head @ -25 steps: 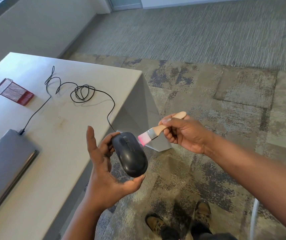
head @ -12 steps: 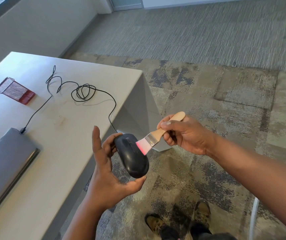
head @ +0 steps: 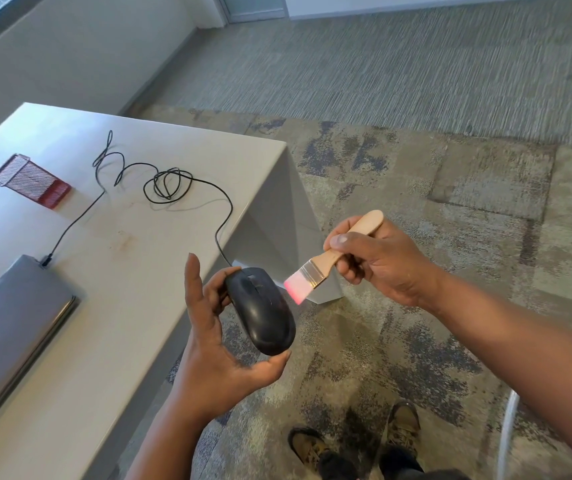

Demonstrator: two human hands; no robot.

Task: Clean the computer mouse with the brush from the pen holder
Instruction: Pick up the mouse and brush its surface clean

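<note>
Head: white desk (head: pixel 132 271), patchy grey carpet (head: pixel 450 202).

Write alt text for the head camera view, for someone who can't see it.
A left hand holds a black mouse beside a white desk while the right hand holds a brush, its pink bristles just off the mouse. The mouse's cable runs to a closed laptop.

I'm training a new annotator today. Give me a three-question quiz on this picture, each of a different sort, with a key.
1. True or false: the pen holder stands upright on the desk.
2. Which hand grips the brush? A. left hand B. right hand
3. Fill in: the mouse cable runs to the closed ____.

Key: 1. false, it lies on its side; 2. B; 3. laptop.
</note>
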